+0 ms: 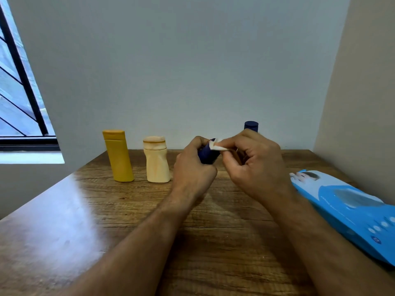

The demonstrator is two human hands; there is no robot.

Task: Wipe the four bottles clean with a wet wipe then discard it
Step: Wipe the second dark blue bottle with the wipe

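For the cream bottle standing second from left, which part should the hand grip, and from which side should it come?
Probably the narrowed waist of the cream bottle, just below its wide cap, coming from the front. It stands upright with open table before it, while the yellow bottle stands close on its left, so a side approach is tighter.

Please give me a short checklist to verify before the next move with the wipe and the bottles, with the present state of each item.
1. Left hand holds the dark blue bottle firmly: ok.
2. Right hand presses the wet wipe on that bottle: ok.
3. Yellow bottle and cream bottle stand upright on the table: ok.
4. Fourth bottle, only its blue cap visible behind the right hand, stands stable: cannot tell.
5. Held bottle wiped all around: cannot tell.
6. Place to discard the wipe in view: not ok; only the blue wipe pack is seen.
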